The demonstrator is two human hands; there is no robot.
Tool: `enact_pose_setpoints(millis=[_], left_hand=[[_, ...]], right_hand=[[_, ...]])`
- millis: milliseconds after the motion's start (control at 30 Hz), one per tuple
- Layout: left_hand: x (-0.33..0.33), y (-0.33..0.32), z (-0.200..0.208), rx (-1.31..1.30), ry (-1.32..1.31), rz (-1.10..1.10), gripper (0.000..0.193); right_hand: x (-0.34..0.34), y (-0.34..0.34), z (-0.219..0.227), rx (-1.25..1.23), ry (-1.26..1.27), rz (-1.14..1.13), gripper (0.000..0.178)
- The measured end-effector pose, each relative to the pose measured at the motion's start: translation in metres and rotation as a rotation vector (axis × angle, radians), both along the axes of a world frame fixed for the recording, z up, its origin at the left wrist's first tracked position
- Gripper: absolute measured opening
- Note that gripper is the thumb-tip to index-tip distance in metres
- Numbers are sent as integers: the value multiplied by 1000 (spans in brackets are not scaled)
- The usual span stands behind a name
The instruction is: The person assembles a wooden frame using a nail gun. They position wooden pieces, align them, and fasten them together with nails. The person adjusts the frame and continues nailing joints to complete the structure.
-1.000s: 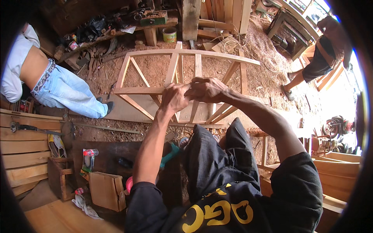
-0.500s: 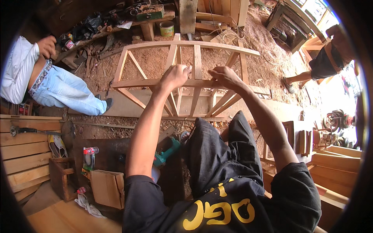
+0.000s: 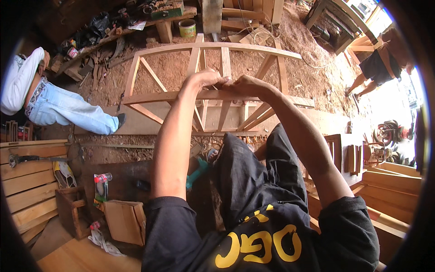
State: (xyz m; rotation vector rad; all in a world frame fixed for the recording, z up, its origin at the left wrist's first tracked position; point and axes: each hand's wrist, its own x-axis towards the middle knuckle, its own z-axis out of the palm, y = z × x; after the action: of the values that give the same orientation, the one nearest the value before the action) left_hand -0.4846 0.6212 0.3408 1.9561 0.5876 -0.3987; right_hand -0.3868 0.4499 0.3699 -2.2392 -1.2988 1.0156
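Note:
A bare wooden frame (image 3: pixel 253 48) of curved rails, uprights and slanting struts stands in front of me. Above its near rail (image 3: pixel 152 97), my left hand (image 3: pixel 207 80) and my right hand (image 3: pixel 248 86) meet, fingertips nearly touching beside a short middle upright (image 3: pixel 225 61). Both hands are closed in a pinch. Whatever is between the fingers is hidden or too small to name. My wrists are bent inward over the rail.
A person in light jeans (image 3: pixel 74 113) stands at the left, another in dark shorts (image 3: pixel 380 65) at the far right. Near my legs lies a teal power tool (image 3: pixel 198 172). A cardboard box (image 3: pixel 123 222) and a slatted wooden piece (image 3: pixel 31 181) are at lower left. Sawdust covers the ground.
My hands have come together from either side of the middle upright, the right one moving left. The person at the left has lowered a hand; the one at the right has shifted their legs.

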Motion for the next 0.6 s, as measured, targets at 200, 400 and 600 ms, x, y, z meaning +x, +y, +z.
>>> enact_pose_setpoints(millis=[200, 400, 600], left_hand=[[3, 1, -12, 71, -96, 35, 60], [6, -3, -11, 184, -106, 0, 61], [7, -8, -11, 197, -117, 67, 52]], right_hand=[[-6, -1, -15, 31, -168, 19, 49], [10, 10, -34, -98, -276, 231, 44], [-1, 2, -16, -64, -181, 38, 45]])
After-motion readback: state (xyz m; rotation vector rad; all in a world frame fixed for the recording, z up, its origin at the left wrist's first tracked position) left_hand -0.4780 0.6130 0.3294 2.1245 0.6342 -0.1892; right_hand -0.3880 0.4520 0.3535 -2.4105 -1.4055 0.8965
